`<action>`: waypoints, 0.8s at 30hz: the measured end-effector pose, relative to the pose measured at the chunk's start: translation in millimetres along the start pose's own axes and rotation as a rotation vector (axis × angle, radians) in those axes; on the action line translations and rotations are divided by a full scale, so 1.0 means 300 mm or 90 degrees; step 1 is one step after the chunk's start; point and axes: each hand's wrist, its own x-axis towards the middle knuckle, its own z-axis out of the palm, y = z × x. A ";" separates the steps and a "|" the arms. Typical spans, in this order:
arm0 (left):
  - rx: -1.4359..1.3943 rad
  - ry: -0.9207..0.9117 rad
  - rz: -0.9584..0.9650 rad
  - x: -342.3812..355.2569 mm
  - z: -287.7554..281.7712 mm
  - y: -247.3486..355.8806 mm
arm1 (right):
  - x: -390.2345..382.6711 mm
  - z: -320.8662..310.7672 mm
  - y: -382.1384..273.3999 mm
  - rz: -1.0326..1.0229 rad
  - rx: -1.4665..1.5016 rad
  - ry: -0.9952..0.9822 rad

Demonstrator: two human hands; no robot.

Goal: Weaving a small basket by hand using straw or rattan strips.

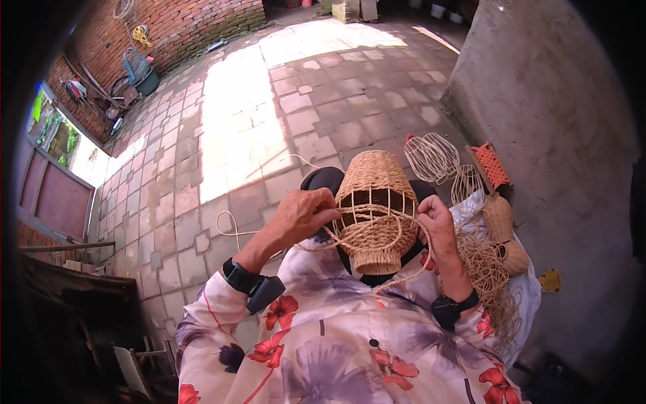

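Observation:
A woven straw basket, shaped like a vase, lies in my lap with its narrow neck toward me. Bare upright ribs show across an open band in its middle, between two tightly woven parts. My left hand is closed at the band's left side, thumb and fingers pinching the twisted straw cord. On the right side, my right hand has its fingers curled at the same cord. A loop of cord hangs from there over the basket's lower part. The right fingertips are partly hidden behind the thumb and ribs.
To my right, a tangled heap of straw cord lies on a white cloth, beside small woven pieces. Pale frames and an orange crate stand by the grey wall. Loose cord trails leftward over the paving.

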 end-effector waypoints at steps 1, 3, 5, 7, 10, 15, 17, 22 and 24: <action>0.046 0.020 0.082 -0.001 0.000 -0.010 | 0.002 0.001 0.000 -0.006 -0.008 -0.003; 0.093 0.036 0.167 -0.005 -0.016 -0.013 | 0.007 0.000 0.005 -0.011 -0.013 -0.002; 0.123 0.043 0.117 -0.018 -0.061 -0.007 | 0.012 -0.001 0.015 0.001 -0.007 -0.004; 0.014 0.049 -0.020 -0.049 -0.118 -0.098 | 0.011 0.002 0.007 -0.008 -0.017 -0.007; 0.251 0.181 -0.054 -0.133 -0.265 -0.273 | 0.006 -0.014 0.001 -0.008 -0.039 0.005; 0.692 0.384 -0.346 -0.785 -0.707 -0.903 | 0.005 0.009 -0.024 0.001 -0.014 -0.012; 0.602 0.435 -0.695 -0.941 -0.815 -0.929 | 0.013 -0.006 -0.020 0.013 -0.017 -0.002; 0.518 0.316 -0.638 -0.754 -0.627 -0.835 | 0.013 -0.028 -0.006 0.008 -0.056 -0.041; 0.028 0.327 -0.494 -0.445 -0.403 -0.642 | 0.015 -0.042 0.002 0.005 -0.071 -0.032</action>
